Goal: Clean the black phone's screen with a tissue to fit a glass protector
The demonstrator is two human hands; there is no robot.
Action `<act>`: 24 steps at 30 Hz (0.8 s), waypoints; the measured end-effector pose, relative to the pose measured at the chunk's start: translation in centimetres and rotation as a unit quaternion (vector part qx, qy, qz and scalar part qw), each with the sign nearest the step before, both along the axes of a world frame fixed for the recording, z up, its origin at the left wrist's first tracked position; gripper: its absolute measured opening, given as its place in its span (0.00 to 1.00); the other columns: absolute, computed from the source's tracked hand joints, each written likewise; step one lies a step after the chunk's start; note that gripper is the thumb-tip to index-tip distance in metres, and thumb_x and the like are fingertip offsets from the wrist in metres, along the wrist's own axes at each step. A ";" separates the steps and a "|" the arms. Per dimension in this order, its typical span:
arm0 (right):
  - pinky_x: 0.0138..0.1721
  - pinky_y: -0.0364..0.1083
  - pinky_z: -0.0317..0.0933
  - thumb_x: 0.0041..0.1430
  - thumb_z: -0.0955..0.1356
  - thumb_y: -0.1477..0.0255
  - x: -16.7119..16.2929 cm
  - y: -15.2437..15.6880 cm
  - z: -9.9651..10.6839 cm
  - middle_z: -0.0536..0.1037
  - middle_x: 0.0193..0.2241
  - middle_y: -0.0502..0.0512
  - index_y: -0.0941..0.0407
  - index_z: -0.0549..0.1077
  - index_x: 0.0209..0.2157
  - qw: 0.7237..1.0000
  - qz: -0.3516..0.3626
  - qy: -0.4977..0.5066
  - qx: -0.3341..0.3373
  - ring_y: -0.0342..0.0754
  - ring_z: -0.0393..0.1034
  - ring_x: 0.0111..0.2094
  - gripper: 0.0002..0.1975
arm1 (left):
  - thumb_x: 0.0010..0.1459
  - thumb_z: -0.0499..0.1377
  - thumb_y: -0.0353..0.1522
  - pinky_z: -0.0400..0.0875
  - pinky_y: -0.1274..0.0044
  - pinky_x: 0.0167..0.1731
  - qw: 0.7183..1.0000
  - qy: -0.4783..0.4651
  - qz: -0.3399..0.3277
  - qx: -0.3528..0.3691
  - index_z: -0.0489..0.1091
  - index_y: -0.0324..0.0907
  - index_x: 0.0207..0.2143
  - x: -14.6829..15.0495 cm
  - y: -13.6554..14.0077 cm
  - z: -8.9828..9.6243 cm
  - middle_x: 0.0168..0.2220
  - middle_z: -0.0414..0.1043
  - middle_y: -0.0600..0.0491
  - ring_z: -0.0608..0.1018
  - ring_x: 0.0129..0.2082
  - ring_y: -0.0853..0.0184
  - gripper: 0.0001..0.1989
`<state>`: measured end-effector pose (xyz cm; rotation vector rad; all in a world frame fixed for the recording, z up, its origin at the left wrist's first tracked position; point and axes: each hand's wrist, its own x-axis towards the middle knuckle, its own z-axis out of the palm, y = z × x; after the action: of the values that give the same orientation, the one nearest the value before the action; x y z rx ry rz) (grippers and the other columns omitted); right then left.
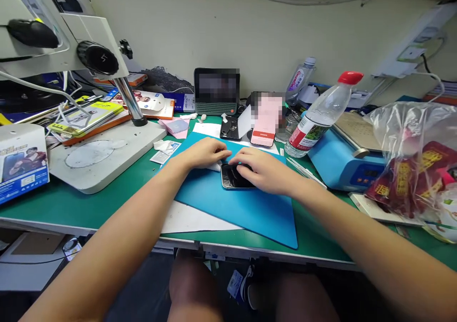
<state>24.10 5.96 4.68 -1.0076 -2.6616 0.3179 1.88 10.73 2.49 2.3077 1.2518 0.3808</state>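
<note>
A dark smartphone (233,180) lies screen up on the blue work mat (228,212). My right hand (262,170) is closed over its right part, the thumb on the glass and the other fingers along the far edge. Just beyond the phone's left end is my left hand (205,152), its fingers curled together and pointing at the right fingertips. A bit of white tissue (215,166) sticks out beneath those curled fingers; the rest of it is hidden. A white sheet (200,217) lies partly under the mat.
A microscope stand base (103,158) occupies the left. Behind the mat are a pink phone (263,120), a black phone part (229,128) and a speaker-like screen device (217,93). A tilted water bottle (314,127), a blue scale (342,158) and a plastic bag (421,170) stand right.
</note>
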 end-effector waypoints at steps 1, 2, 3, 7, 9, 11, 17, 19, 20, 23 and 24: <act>0.51 0.56 0.69 0.69 0.62 0.76 -0.6 0.2 -0.5 0.81 0.45 0.63 0.57 0.80 0.48 1.000 -0.007 0.002 0.006 0.57 0.75 0.48 0.16 | 0.70 0.64 0.40 0.80 0.61 0.48 1.000 0.001 0.002 -0.005 0.73 0.40 0.57 0.1 -0.1 0.1 0.55 0.76 0.47 0.81 0.49 0.56 0.18; 0.51 0.57 0.69 0.68 0.61 0.77 -1.1 0.4 -1.1 0.80 0.45 0.64 0.58 0.80 0.47 1.000 -0.013 0.006 0.013 0.57 0.74 0.48 0.17 | 0.70 0.64 0.40 0.80 0.61 0.48 1.000 0.002 0.006 -0.008 0.73 0.41 0.57 0.1 -0.1 0.1 0.55 0.76 0.47 0.81 0.49 0.56 0.18; 0.51 0.58 0.69 0.68 0.60 0.77 -1.4 0.6 -1.6 0.79 0.44 0.64 0.58 0.80 0.47 1.000 -0.017 0.012 0.018 0.58 0.73 0.48 0.17 | 0.70 0.64 0.41 0.80 0.61 0.48 1.000 0.004 0.010 -0.010 0.73 0.41 0.57 0.0 0.0 0.1 0.55 0.76 0.47 0.81 0.49 0.56 0.18; 0.53 0.58 0.67 0.72 0.59 0.73 -1.6 0.7 -2.6 0.77 0.45 0.64 0.59 0.79 0.49 0.999 -0.009 0.028 0.020 0.58 0.71 0.49 0.18 | 0.70 0.64 0.41 0.80 0.61 0.48 0.999 0.012 0.037 0.002 0.74 0.40 0.57 -0.4 0.4 0.0 0.56 0.76 0.47 0.81 0.50 0.54 0.19; 0.53 0.58 0.67 0.73 0.58 0.72 -1.6 0.5 -2.5 0.77 0.45 0.64 0.58 0.79 0.49 0.999 -0.002 0.028 0.015 0.58 0.70 0.49 0.19 | 0.70 0.65 0.40 0.80 0.61 0.48 0.999 0.015 0.050 0.015 0.73 0.41 0.58 -0.7 0.5 0.0 0.58 0.75 0.46 0.81 0.51 0.55 0.19; 0.53 0.58 0.67 0.73 0.58 0.71 -1.7 0.3 -2.4 0.76 0.44 0.63 0.58 0.78 0.49 1.000 0.000 0.023 0.011 0.58 0.69 0.49 0.18 | 0.69 0.65 0.39 0.80 0.62 0.48 0.998 0.017 0.053 0.025 0.73 0.41 0.58 -0.9 0.5 0.1 0.59 0.74 0.45 0.81 0.51 0.56 0.19; 0.54 0.58 0.65 0.75 0.57 0.69 -2.3 0.1 -2.2 0.75 0.44 0.62 0.56 0.75 0.43 1.000 -0.007 0.004 0.008 0.57 0.66 0.47 0.17 | 0.70 0.64 0.41 0.80 0.62 0.48 0.999 0.014 0.030 0.032 0.74 0.42 0.56 -1.0 0.4 0.4 0.56 0.76 0.47 0.81 0.50 0.55 0.18; 0.53 0.58 0.64 0.75 0.57 0.69 -2.5 0.1 -2.3 0.74 0.44 0.62 0.56 0.73 0.41 1.000 -0.013 -0.001 0.009 0.57 0.65 0.47 0.16 | 0.70 0.64 0.41 0.81 0.62 0.48 0.999 0.013 0.026 0.029 0.74 0.41 0.56 -1.0 0.5 0.3 0.56 0.76 0.47 0.81 0.50 0.55 0.18; 0.53 0.58 0.63 0.76 0.57 0.68 -2.6 0.1 -2.3 0.74 0.43 0.62 0.56 0.72 0.41 1.000 -0.017 -0.003 0.009 0.57 0.65 0.47 0.15 | 0.70 0.64 0.41 0.80 0.62 0.48 0.999 0.013 0.025 0.028 0.74 0.41 0.56 -0.9 0.5 0.3 0.56 0.76 0.47 0.81 0.50 0.55 0.18; 0.52 0.58 0.63 0.77 0.57 0.65 -2.9 0.0 -2.4 0.73 0.43 0.62 0.55 0.69 0.39 0.999 -0.031 -0.010 0.010 0.57 0.64 0.46 0.15 | 0.70 0.64 0.41 0.80 0.62 0.48 1.000 0.010 0.019 0.021 0.74 0.41 0.56 -0.9 0.6 0.2 0.56 0.76 0.47 0.81 0.50 0.55 0.18; 0.51 0.58 0.62 0.77 0.57 0.64 -3.0 0.0 -2.4 0.73 0.43 0.61 0.55 0.68 0.39 0.999 -0.034 -0.013 0.010 0.57 0.63 0.45 0.16 | 0.70 0.64 0.40 0.80 0.62 0.48 1.000 0.010 0.017 0.018 0.74 0.41 0.56 -0.9 0.6 0.2 0.56 0.76 0.47 0.81 0.50 0.55 0.18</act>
<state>21.09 5.96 2.25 -1.1016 -2.6404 0.2647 1.02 11.30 2.70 2.3280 1.3064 0.3964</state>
